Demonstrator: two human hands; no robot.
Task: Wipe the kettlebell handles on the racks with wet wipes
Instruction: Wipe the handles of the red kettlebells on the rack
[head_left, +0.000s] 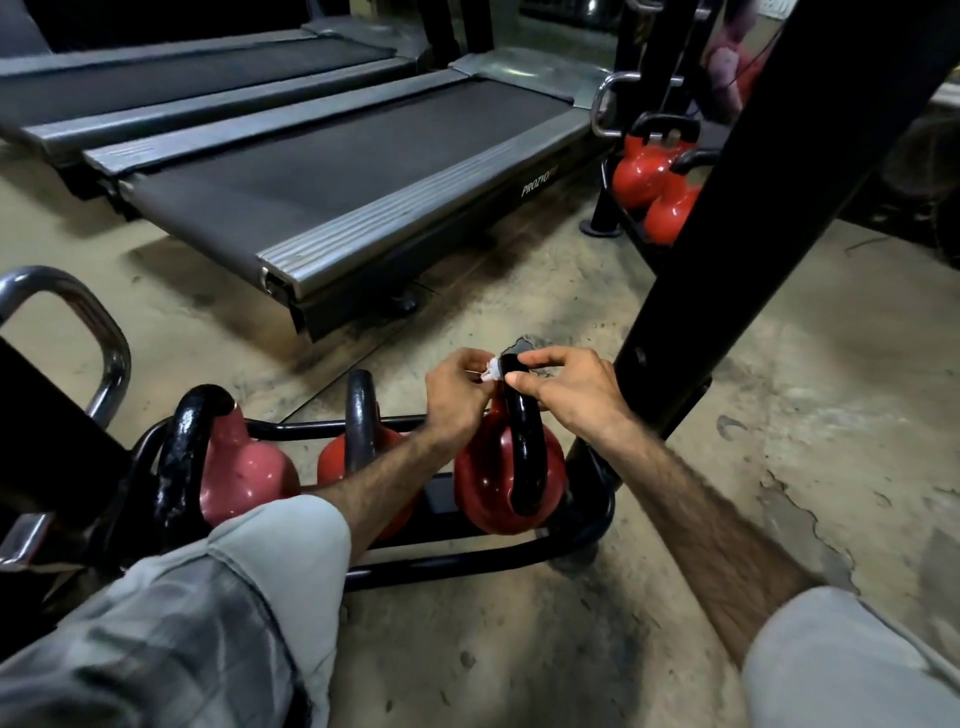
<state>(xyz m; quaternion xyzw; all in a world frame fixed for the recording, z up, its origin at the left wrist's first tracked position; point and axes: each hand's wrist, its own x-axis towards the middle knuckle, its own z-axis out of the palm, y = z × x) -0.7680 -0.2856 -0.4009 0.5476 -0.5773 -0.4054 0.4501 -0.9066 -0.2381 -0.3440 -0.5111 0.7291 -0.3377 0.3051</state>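
Three red kettlebells with black handles stand on a low black rack (467, 558) in front of me. Both hands meet at the top of the rightmost kettlebell's handle (524, 441). My left hand (460, 397) pinches a small white wet wipe (491, 370) against the handle's top. My right hand (569, 387) grips the top of that handle from the right, fingers curled over it. The middle kettlebell (361, 426) and the left kettlebell (234, 467) stand untouched. Much of the wipe is hidden by my fingers.
A thick black upright post (727, 234) rises just right of my hands. Two treadmills (337, 171) lie ahead on the concrete floor. A second rack with red kettlebells (649, 176) stands at the back right. A chrome bar (98, 332) curves at the left.
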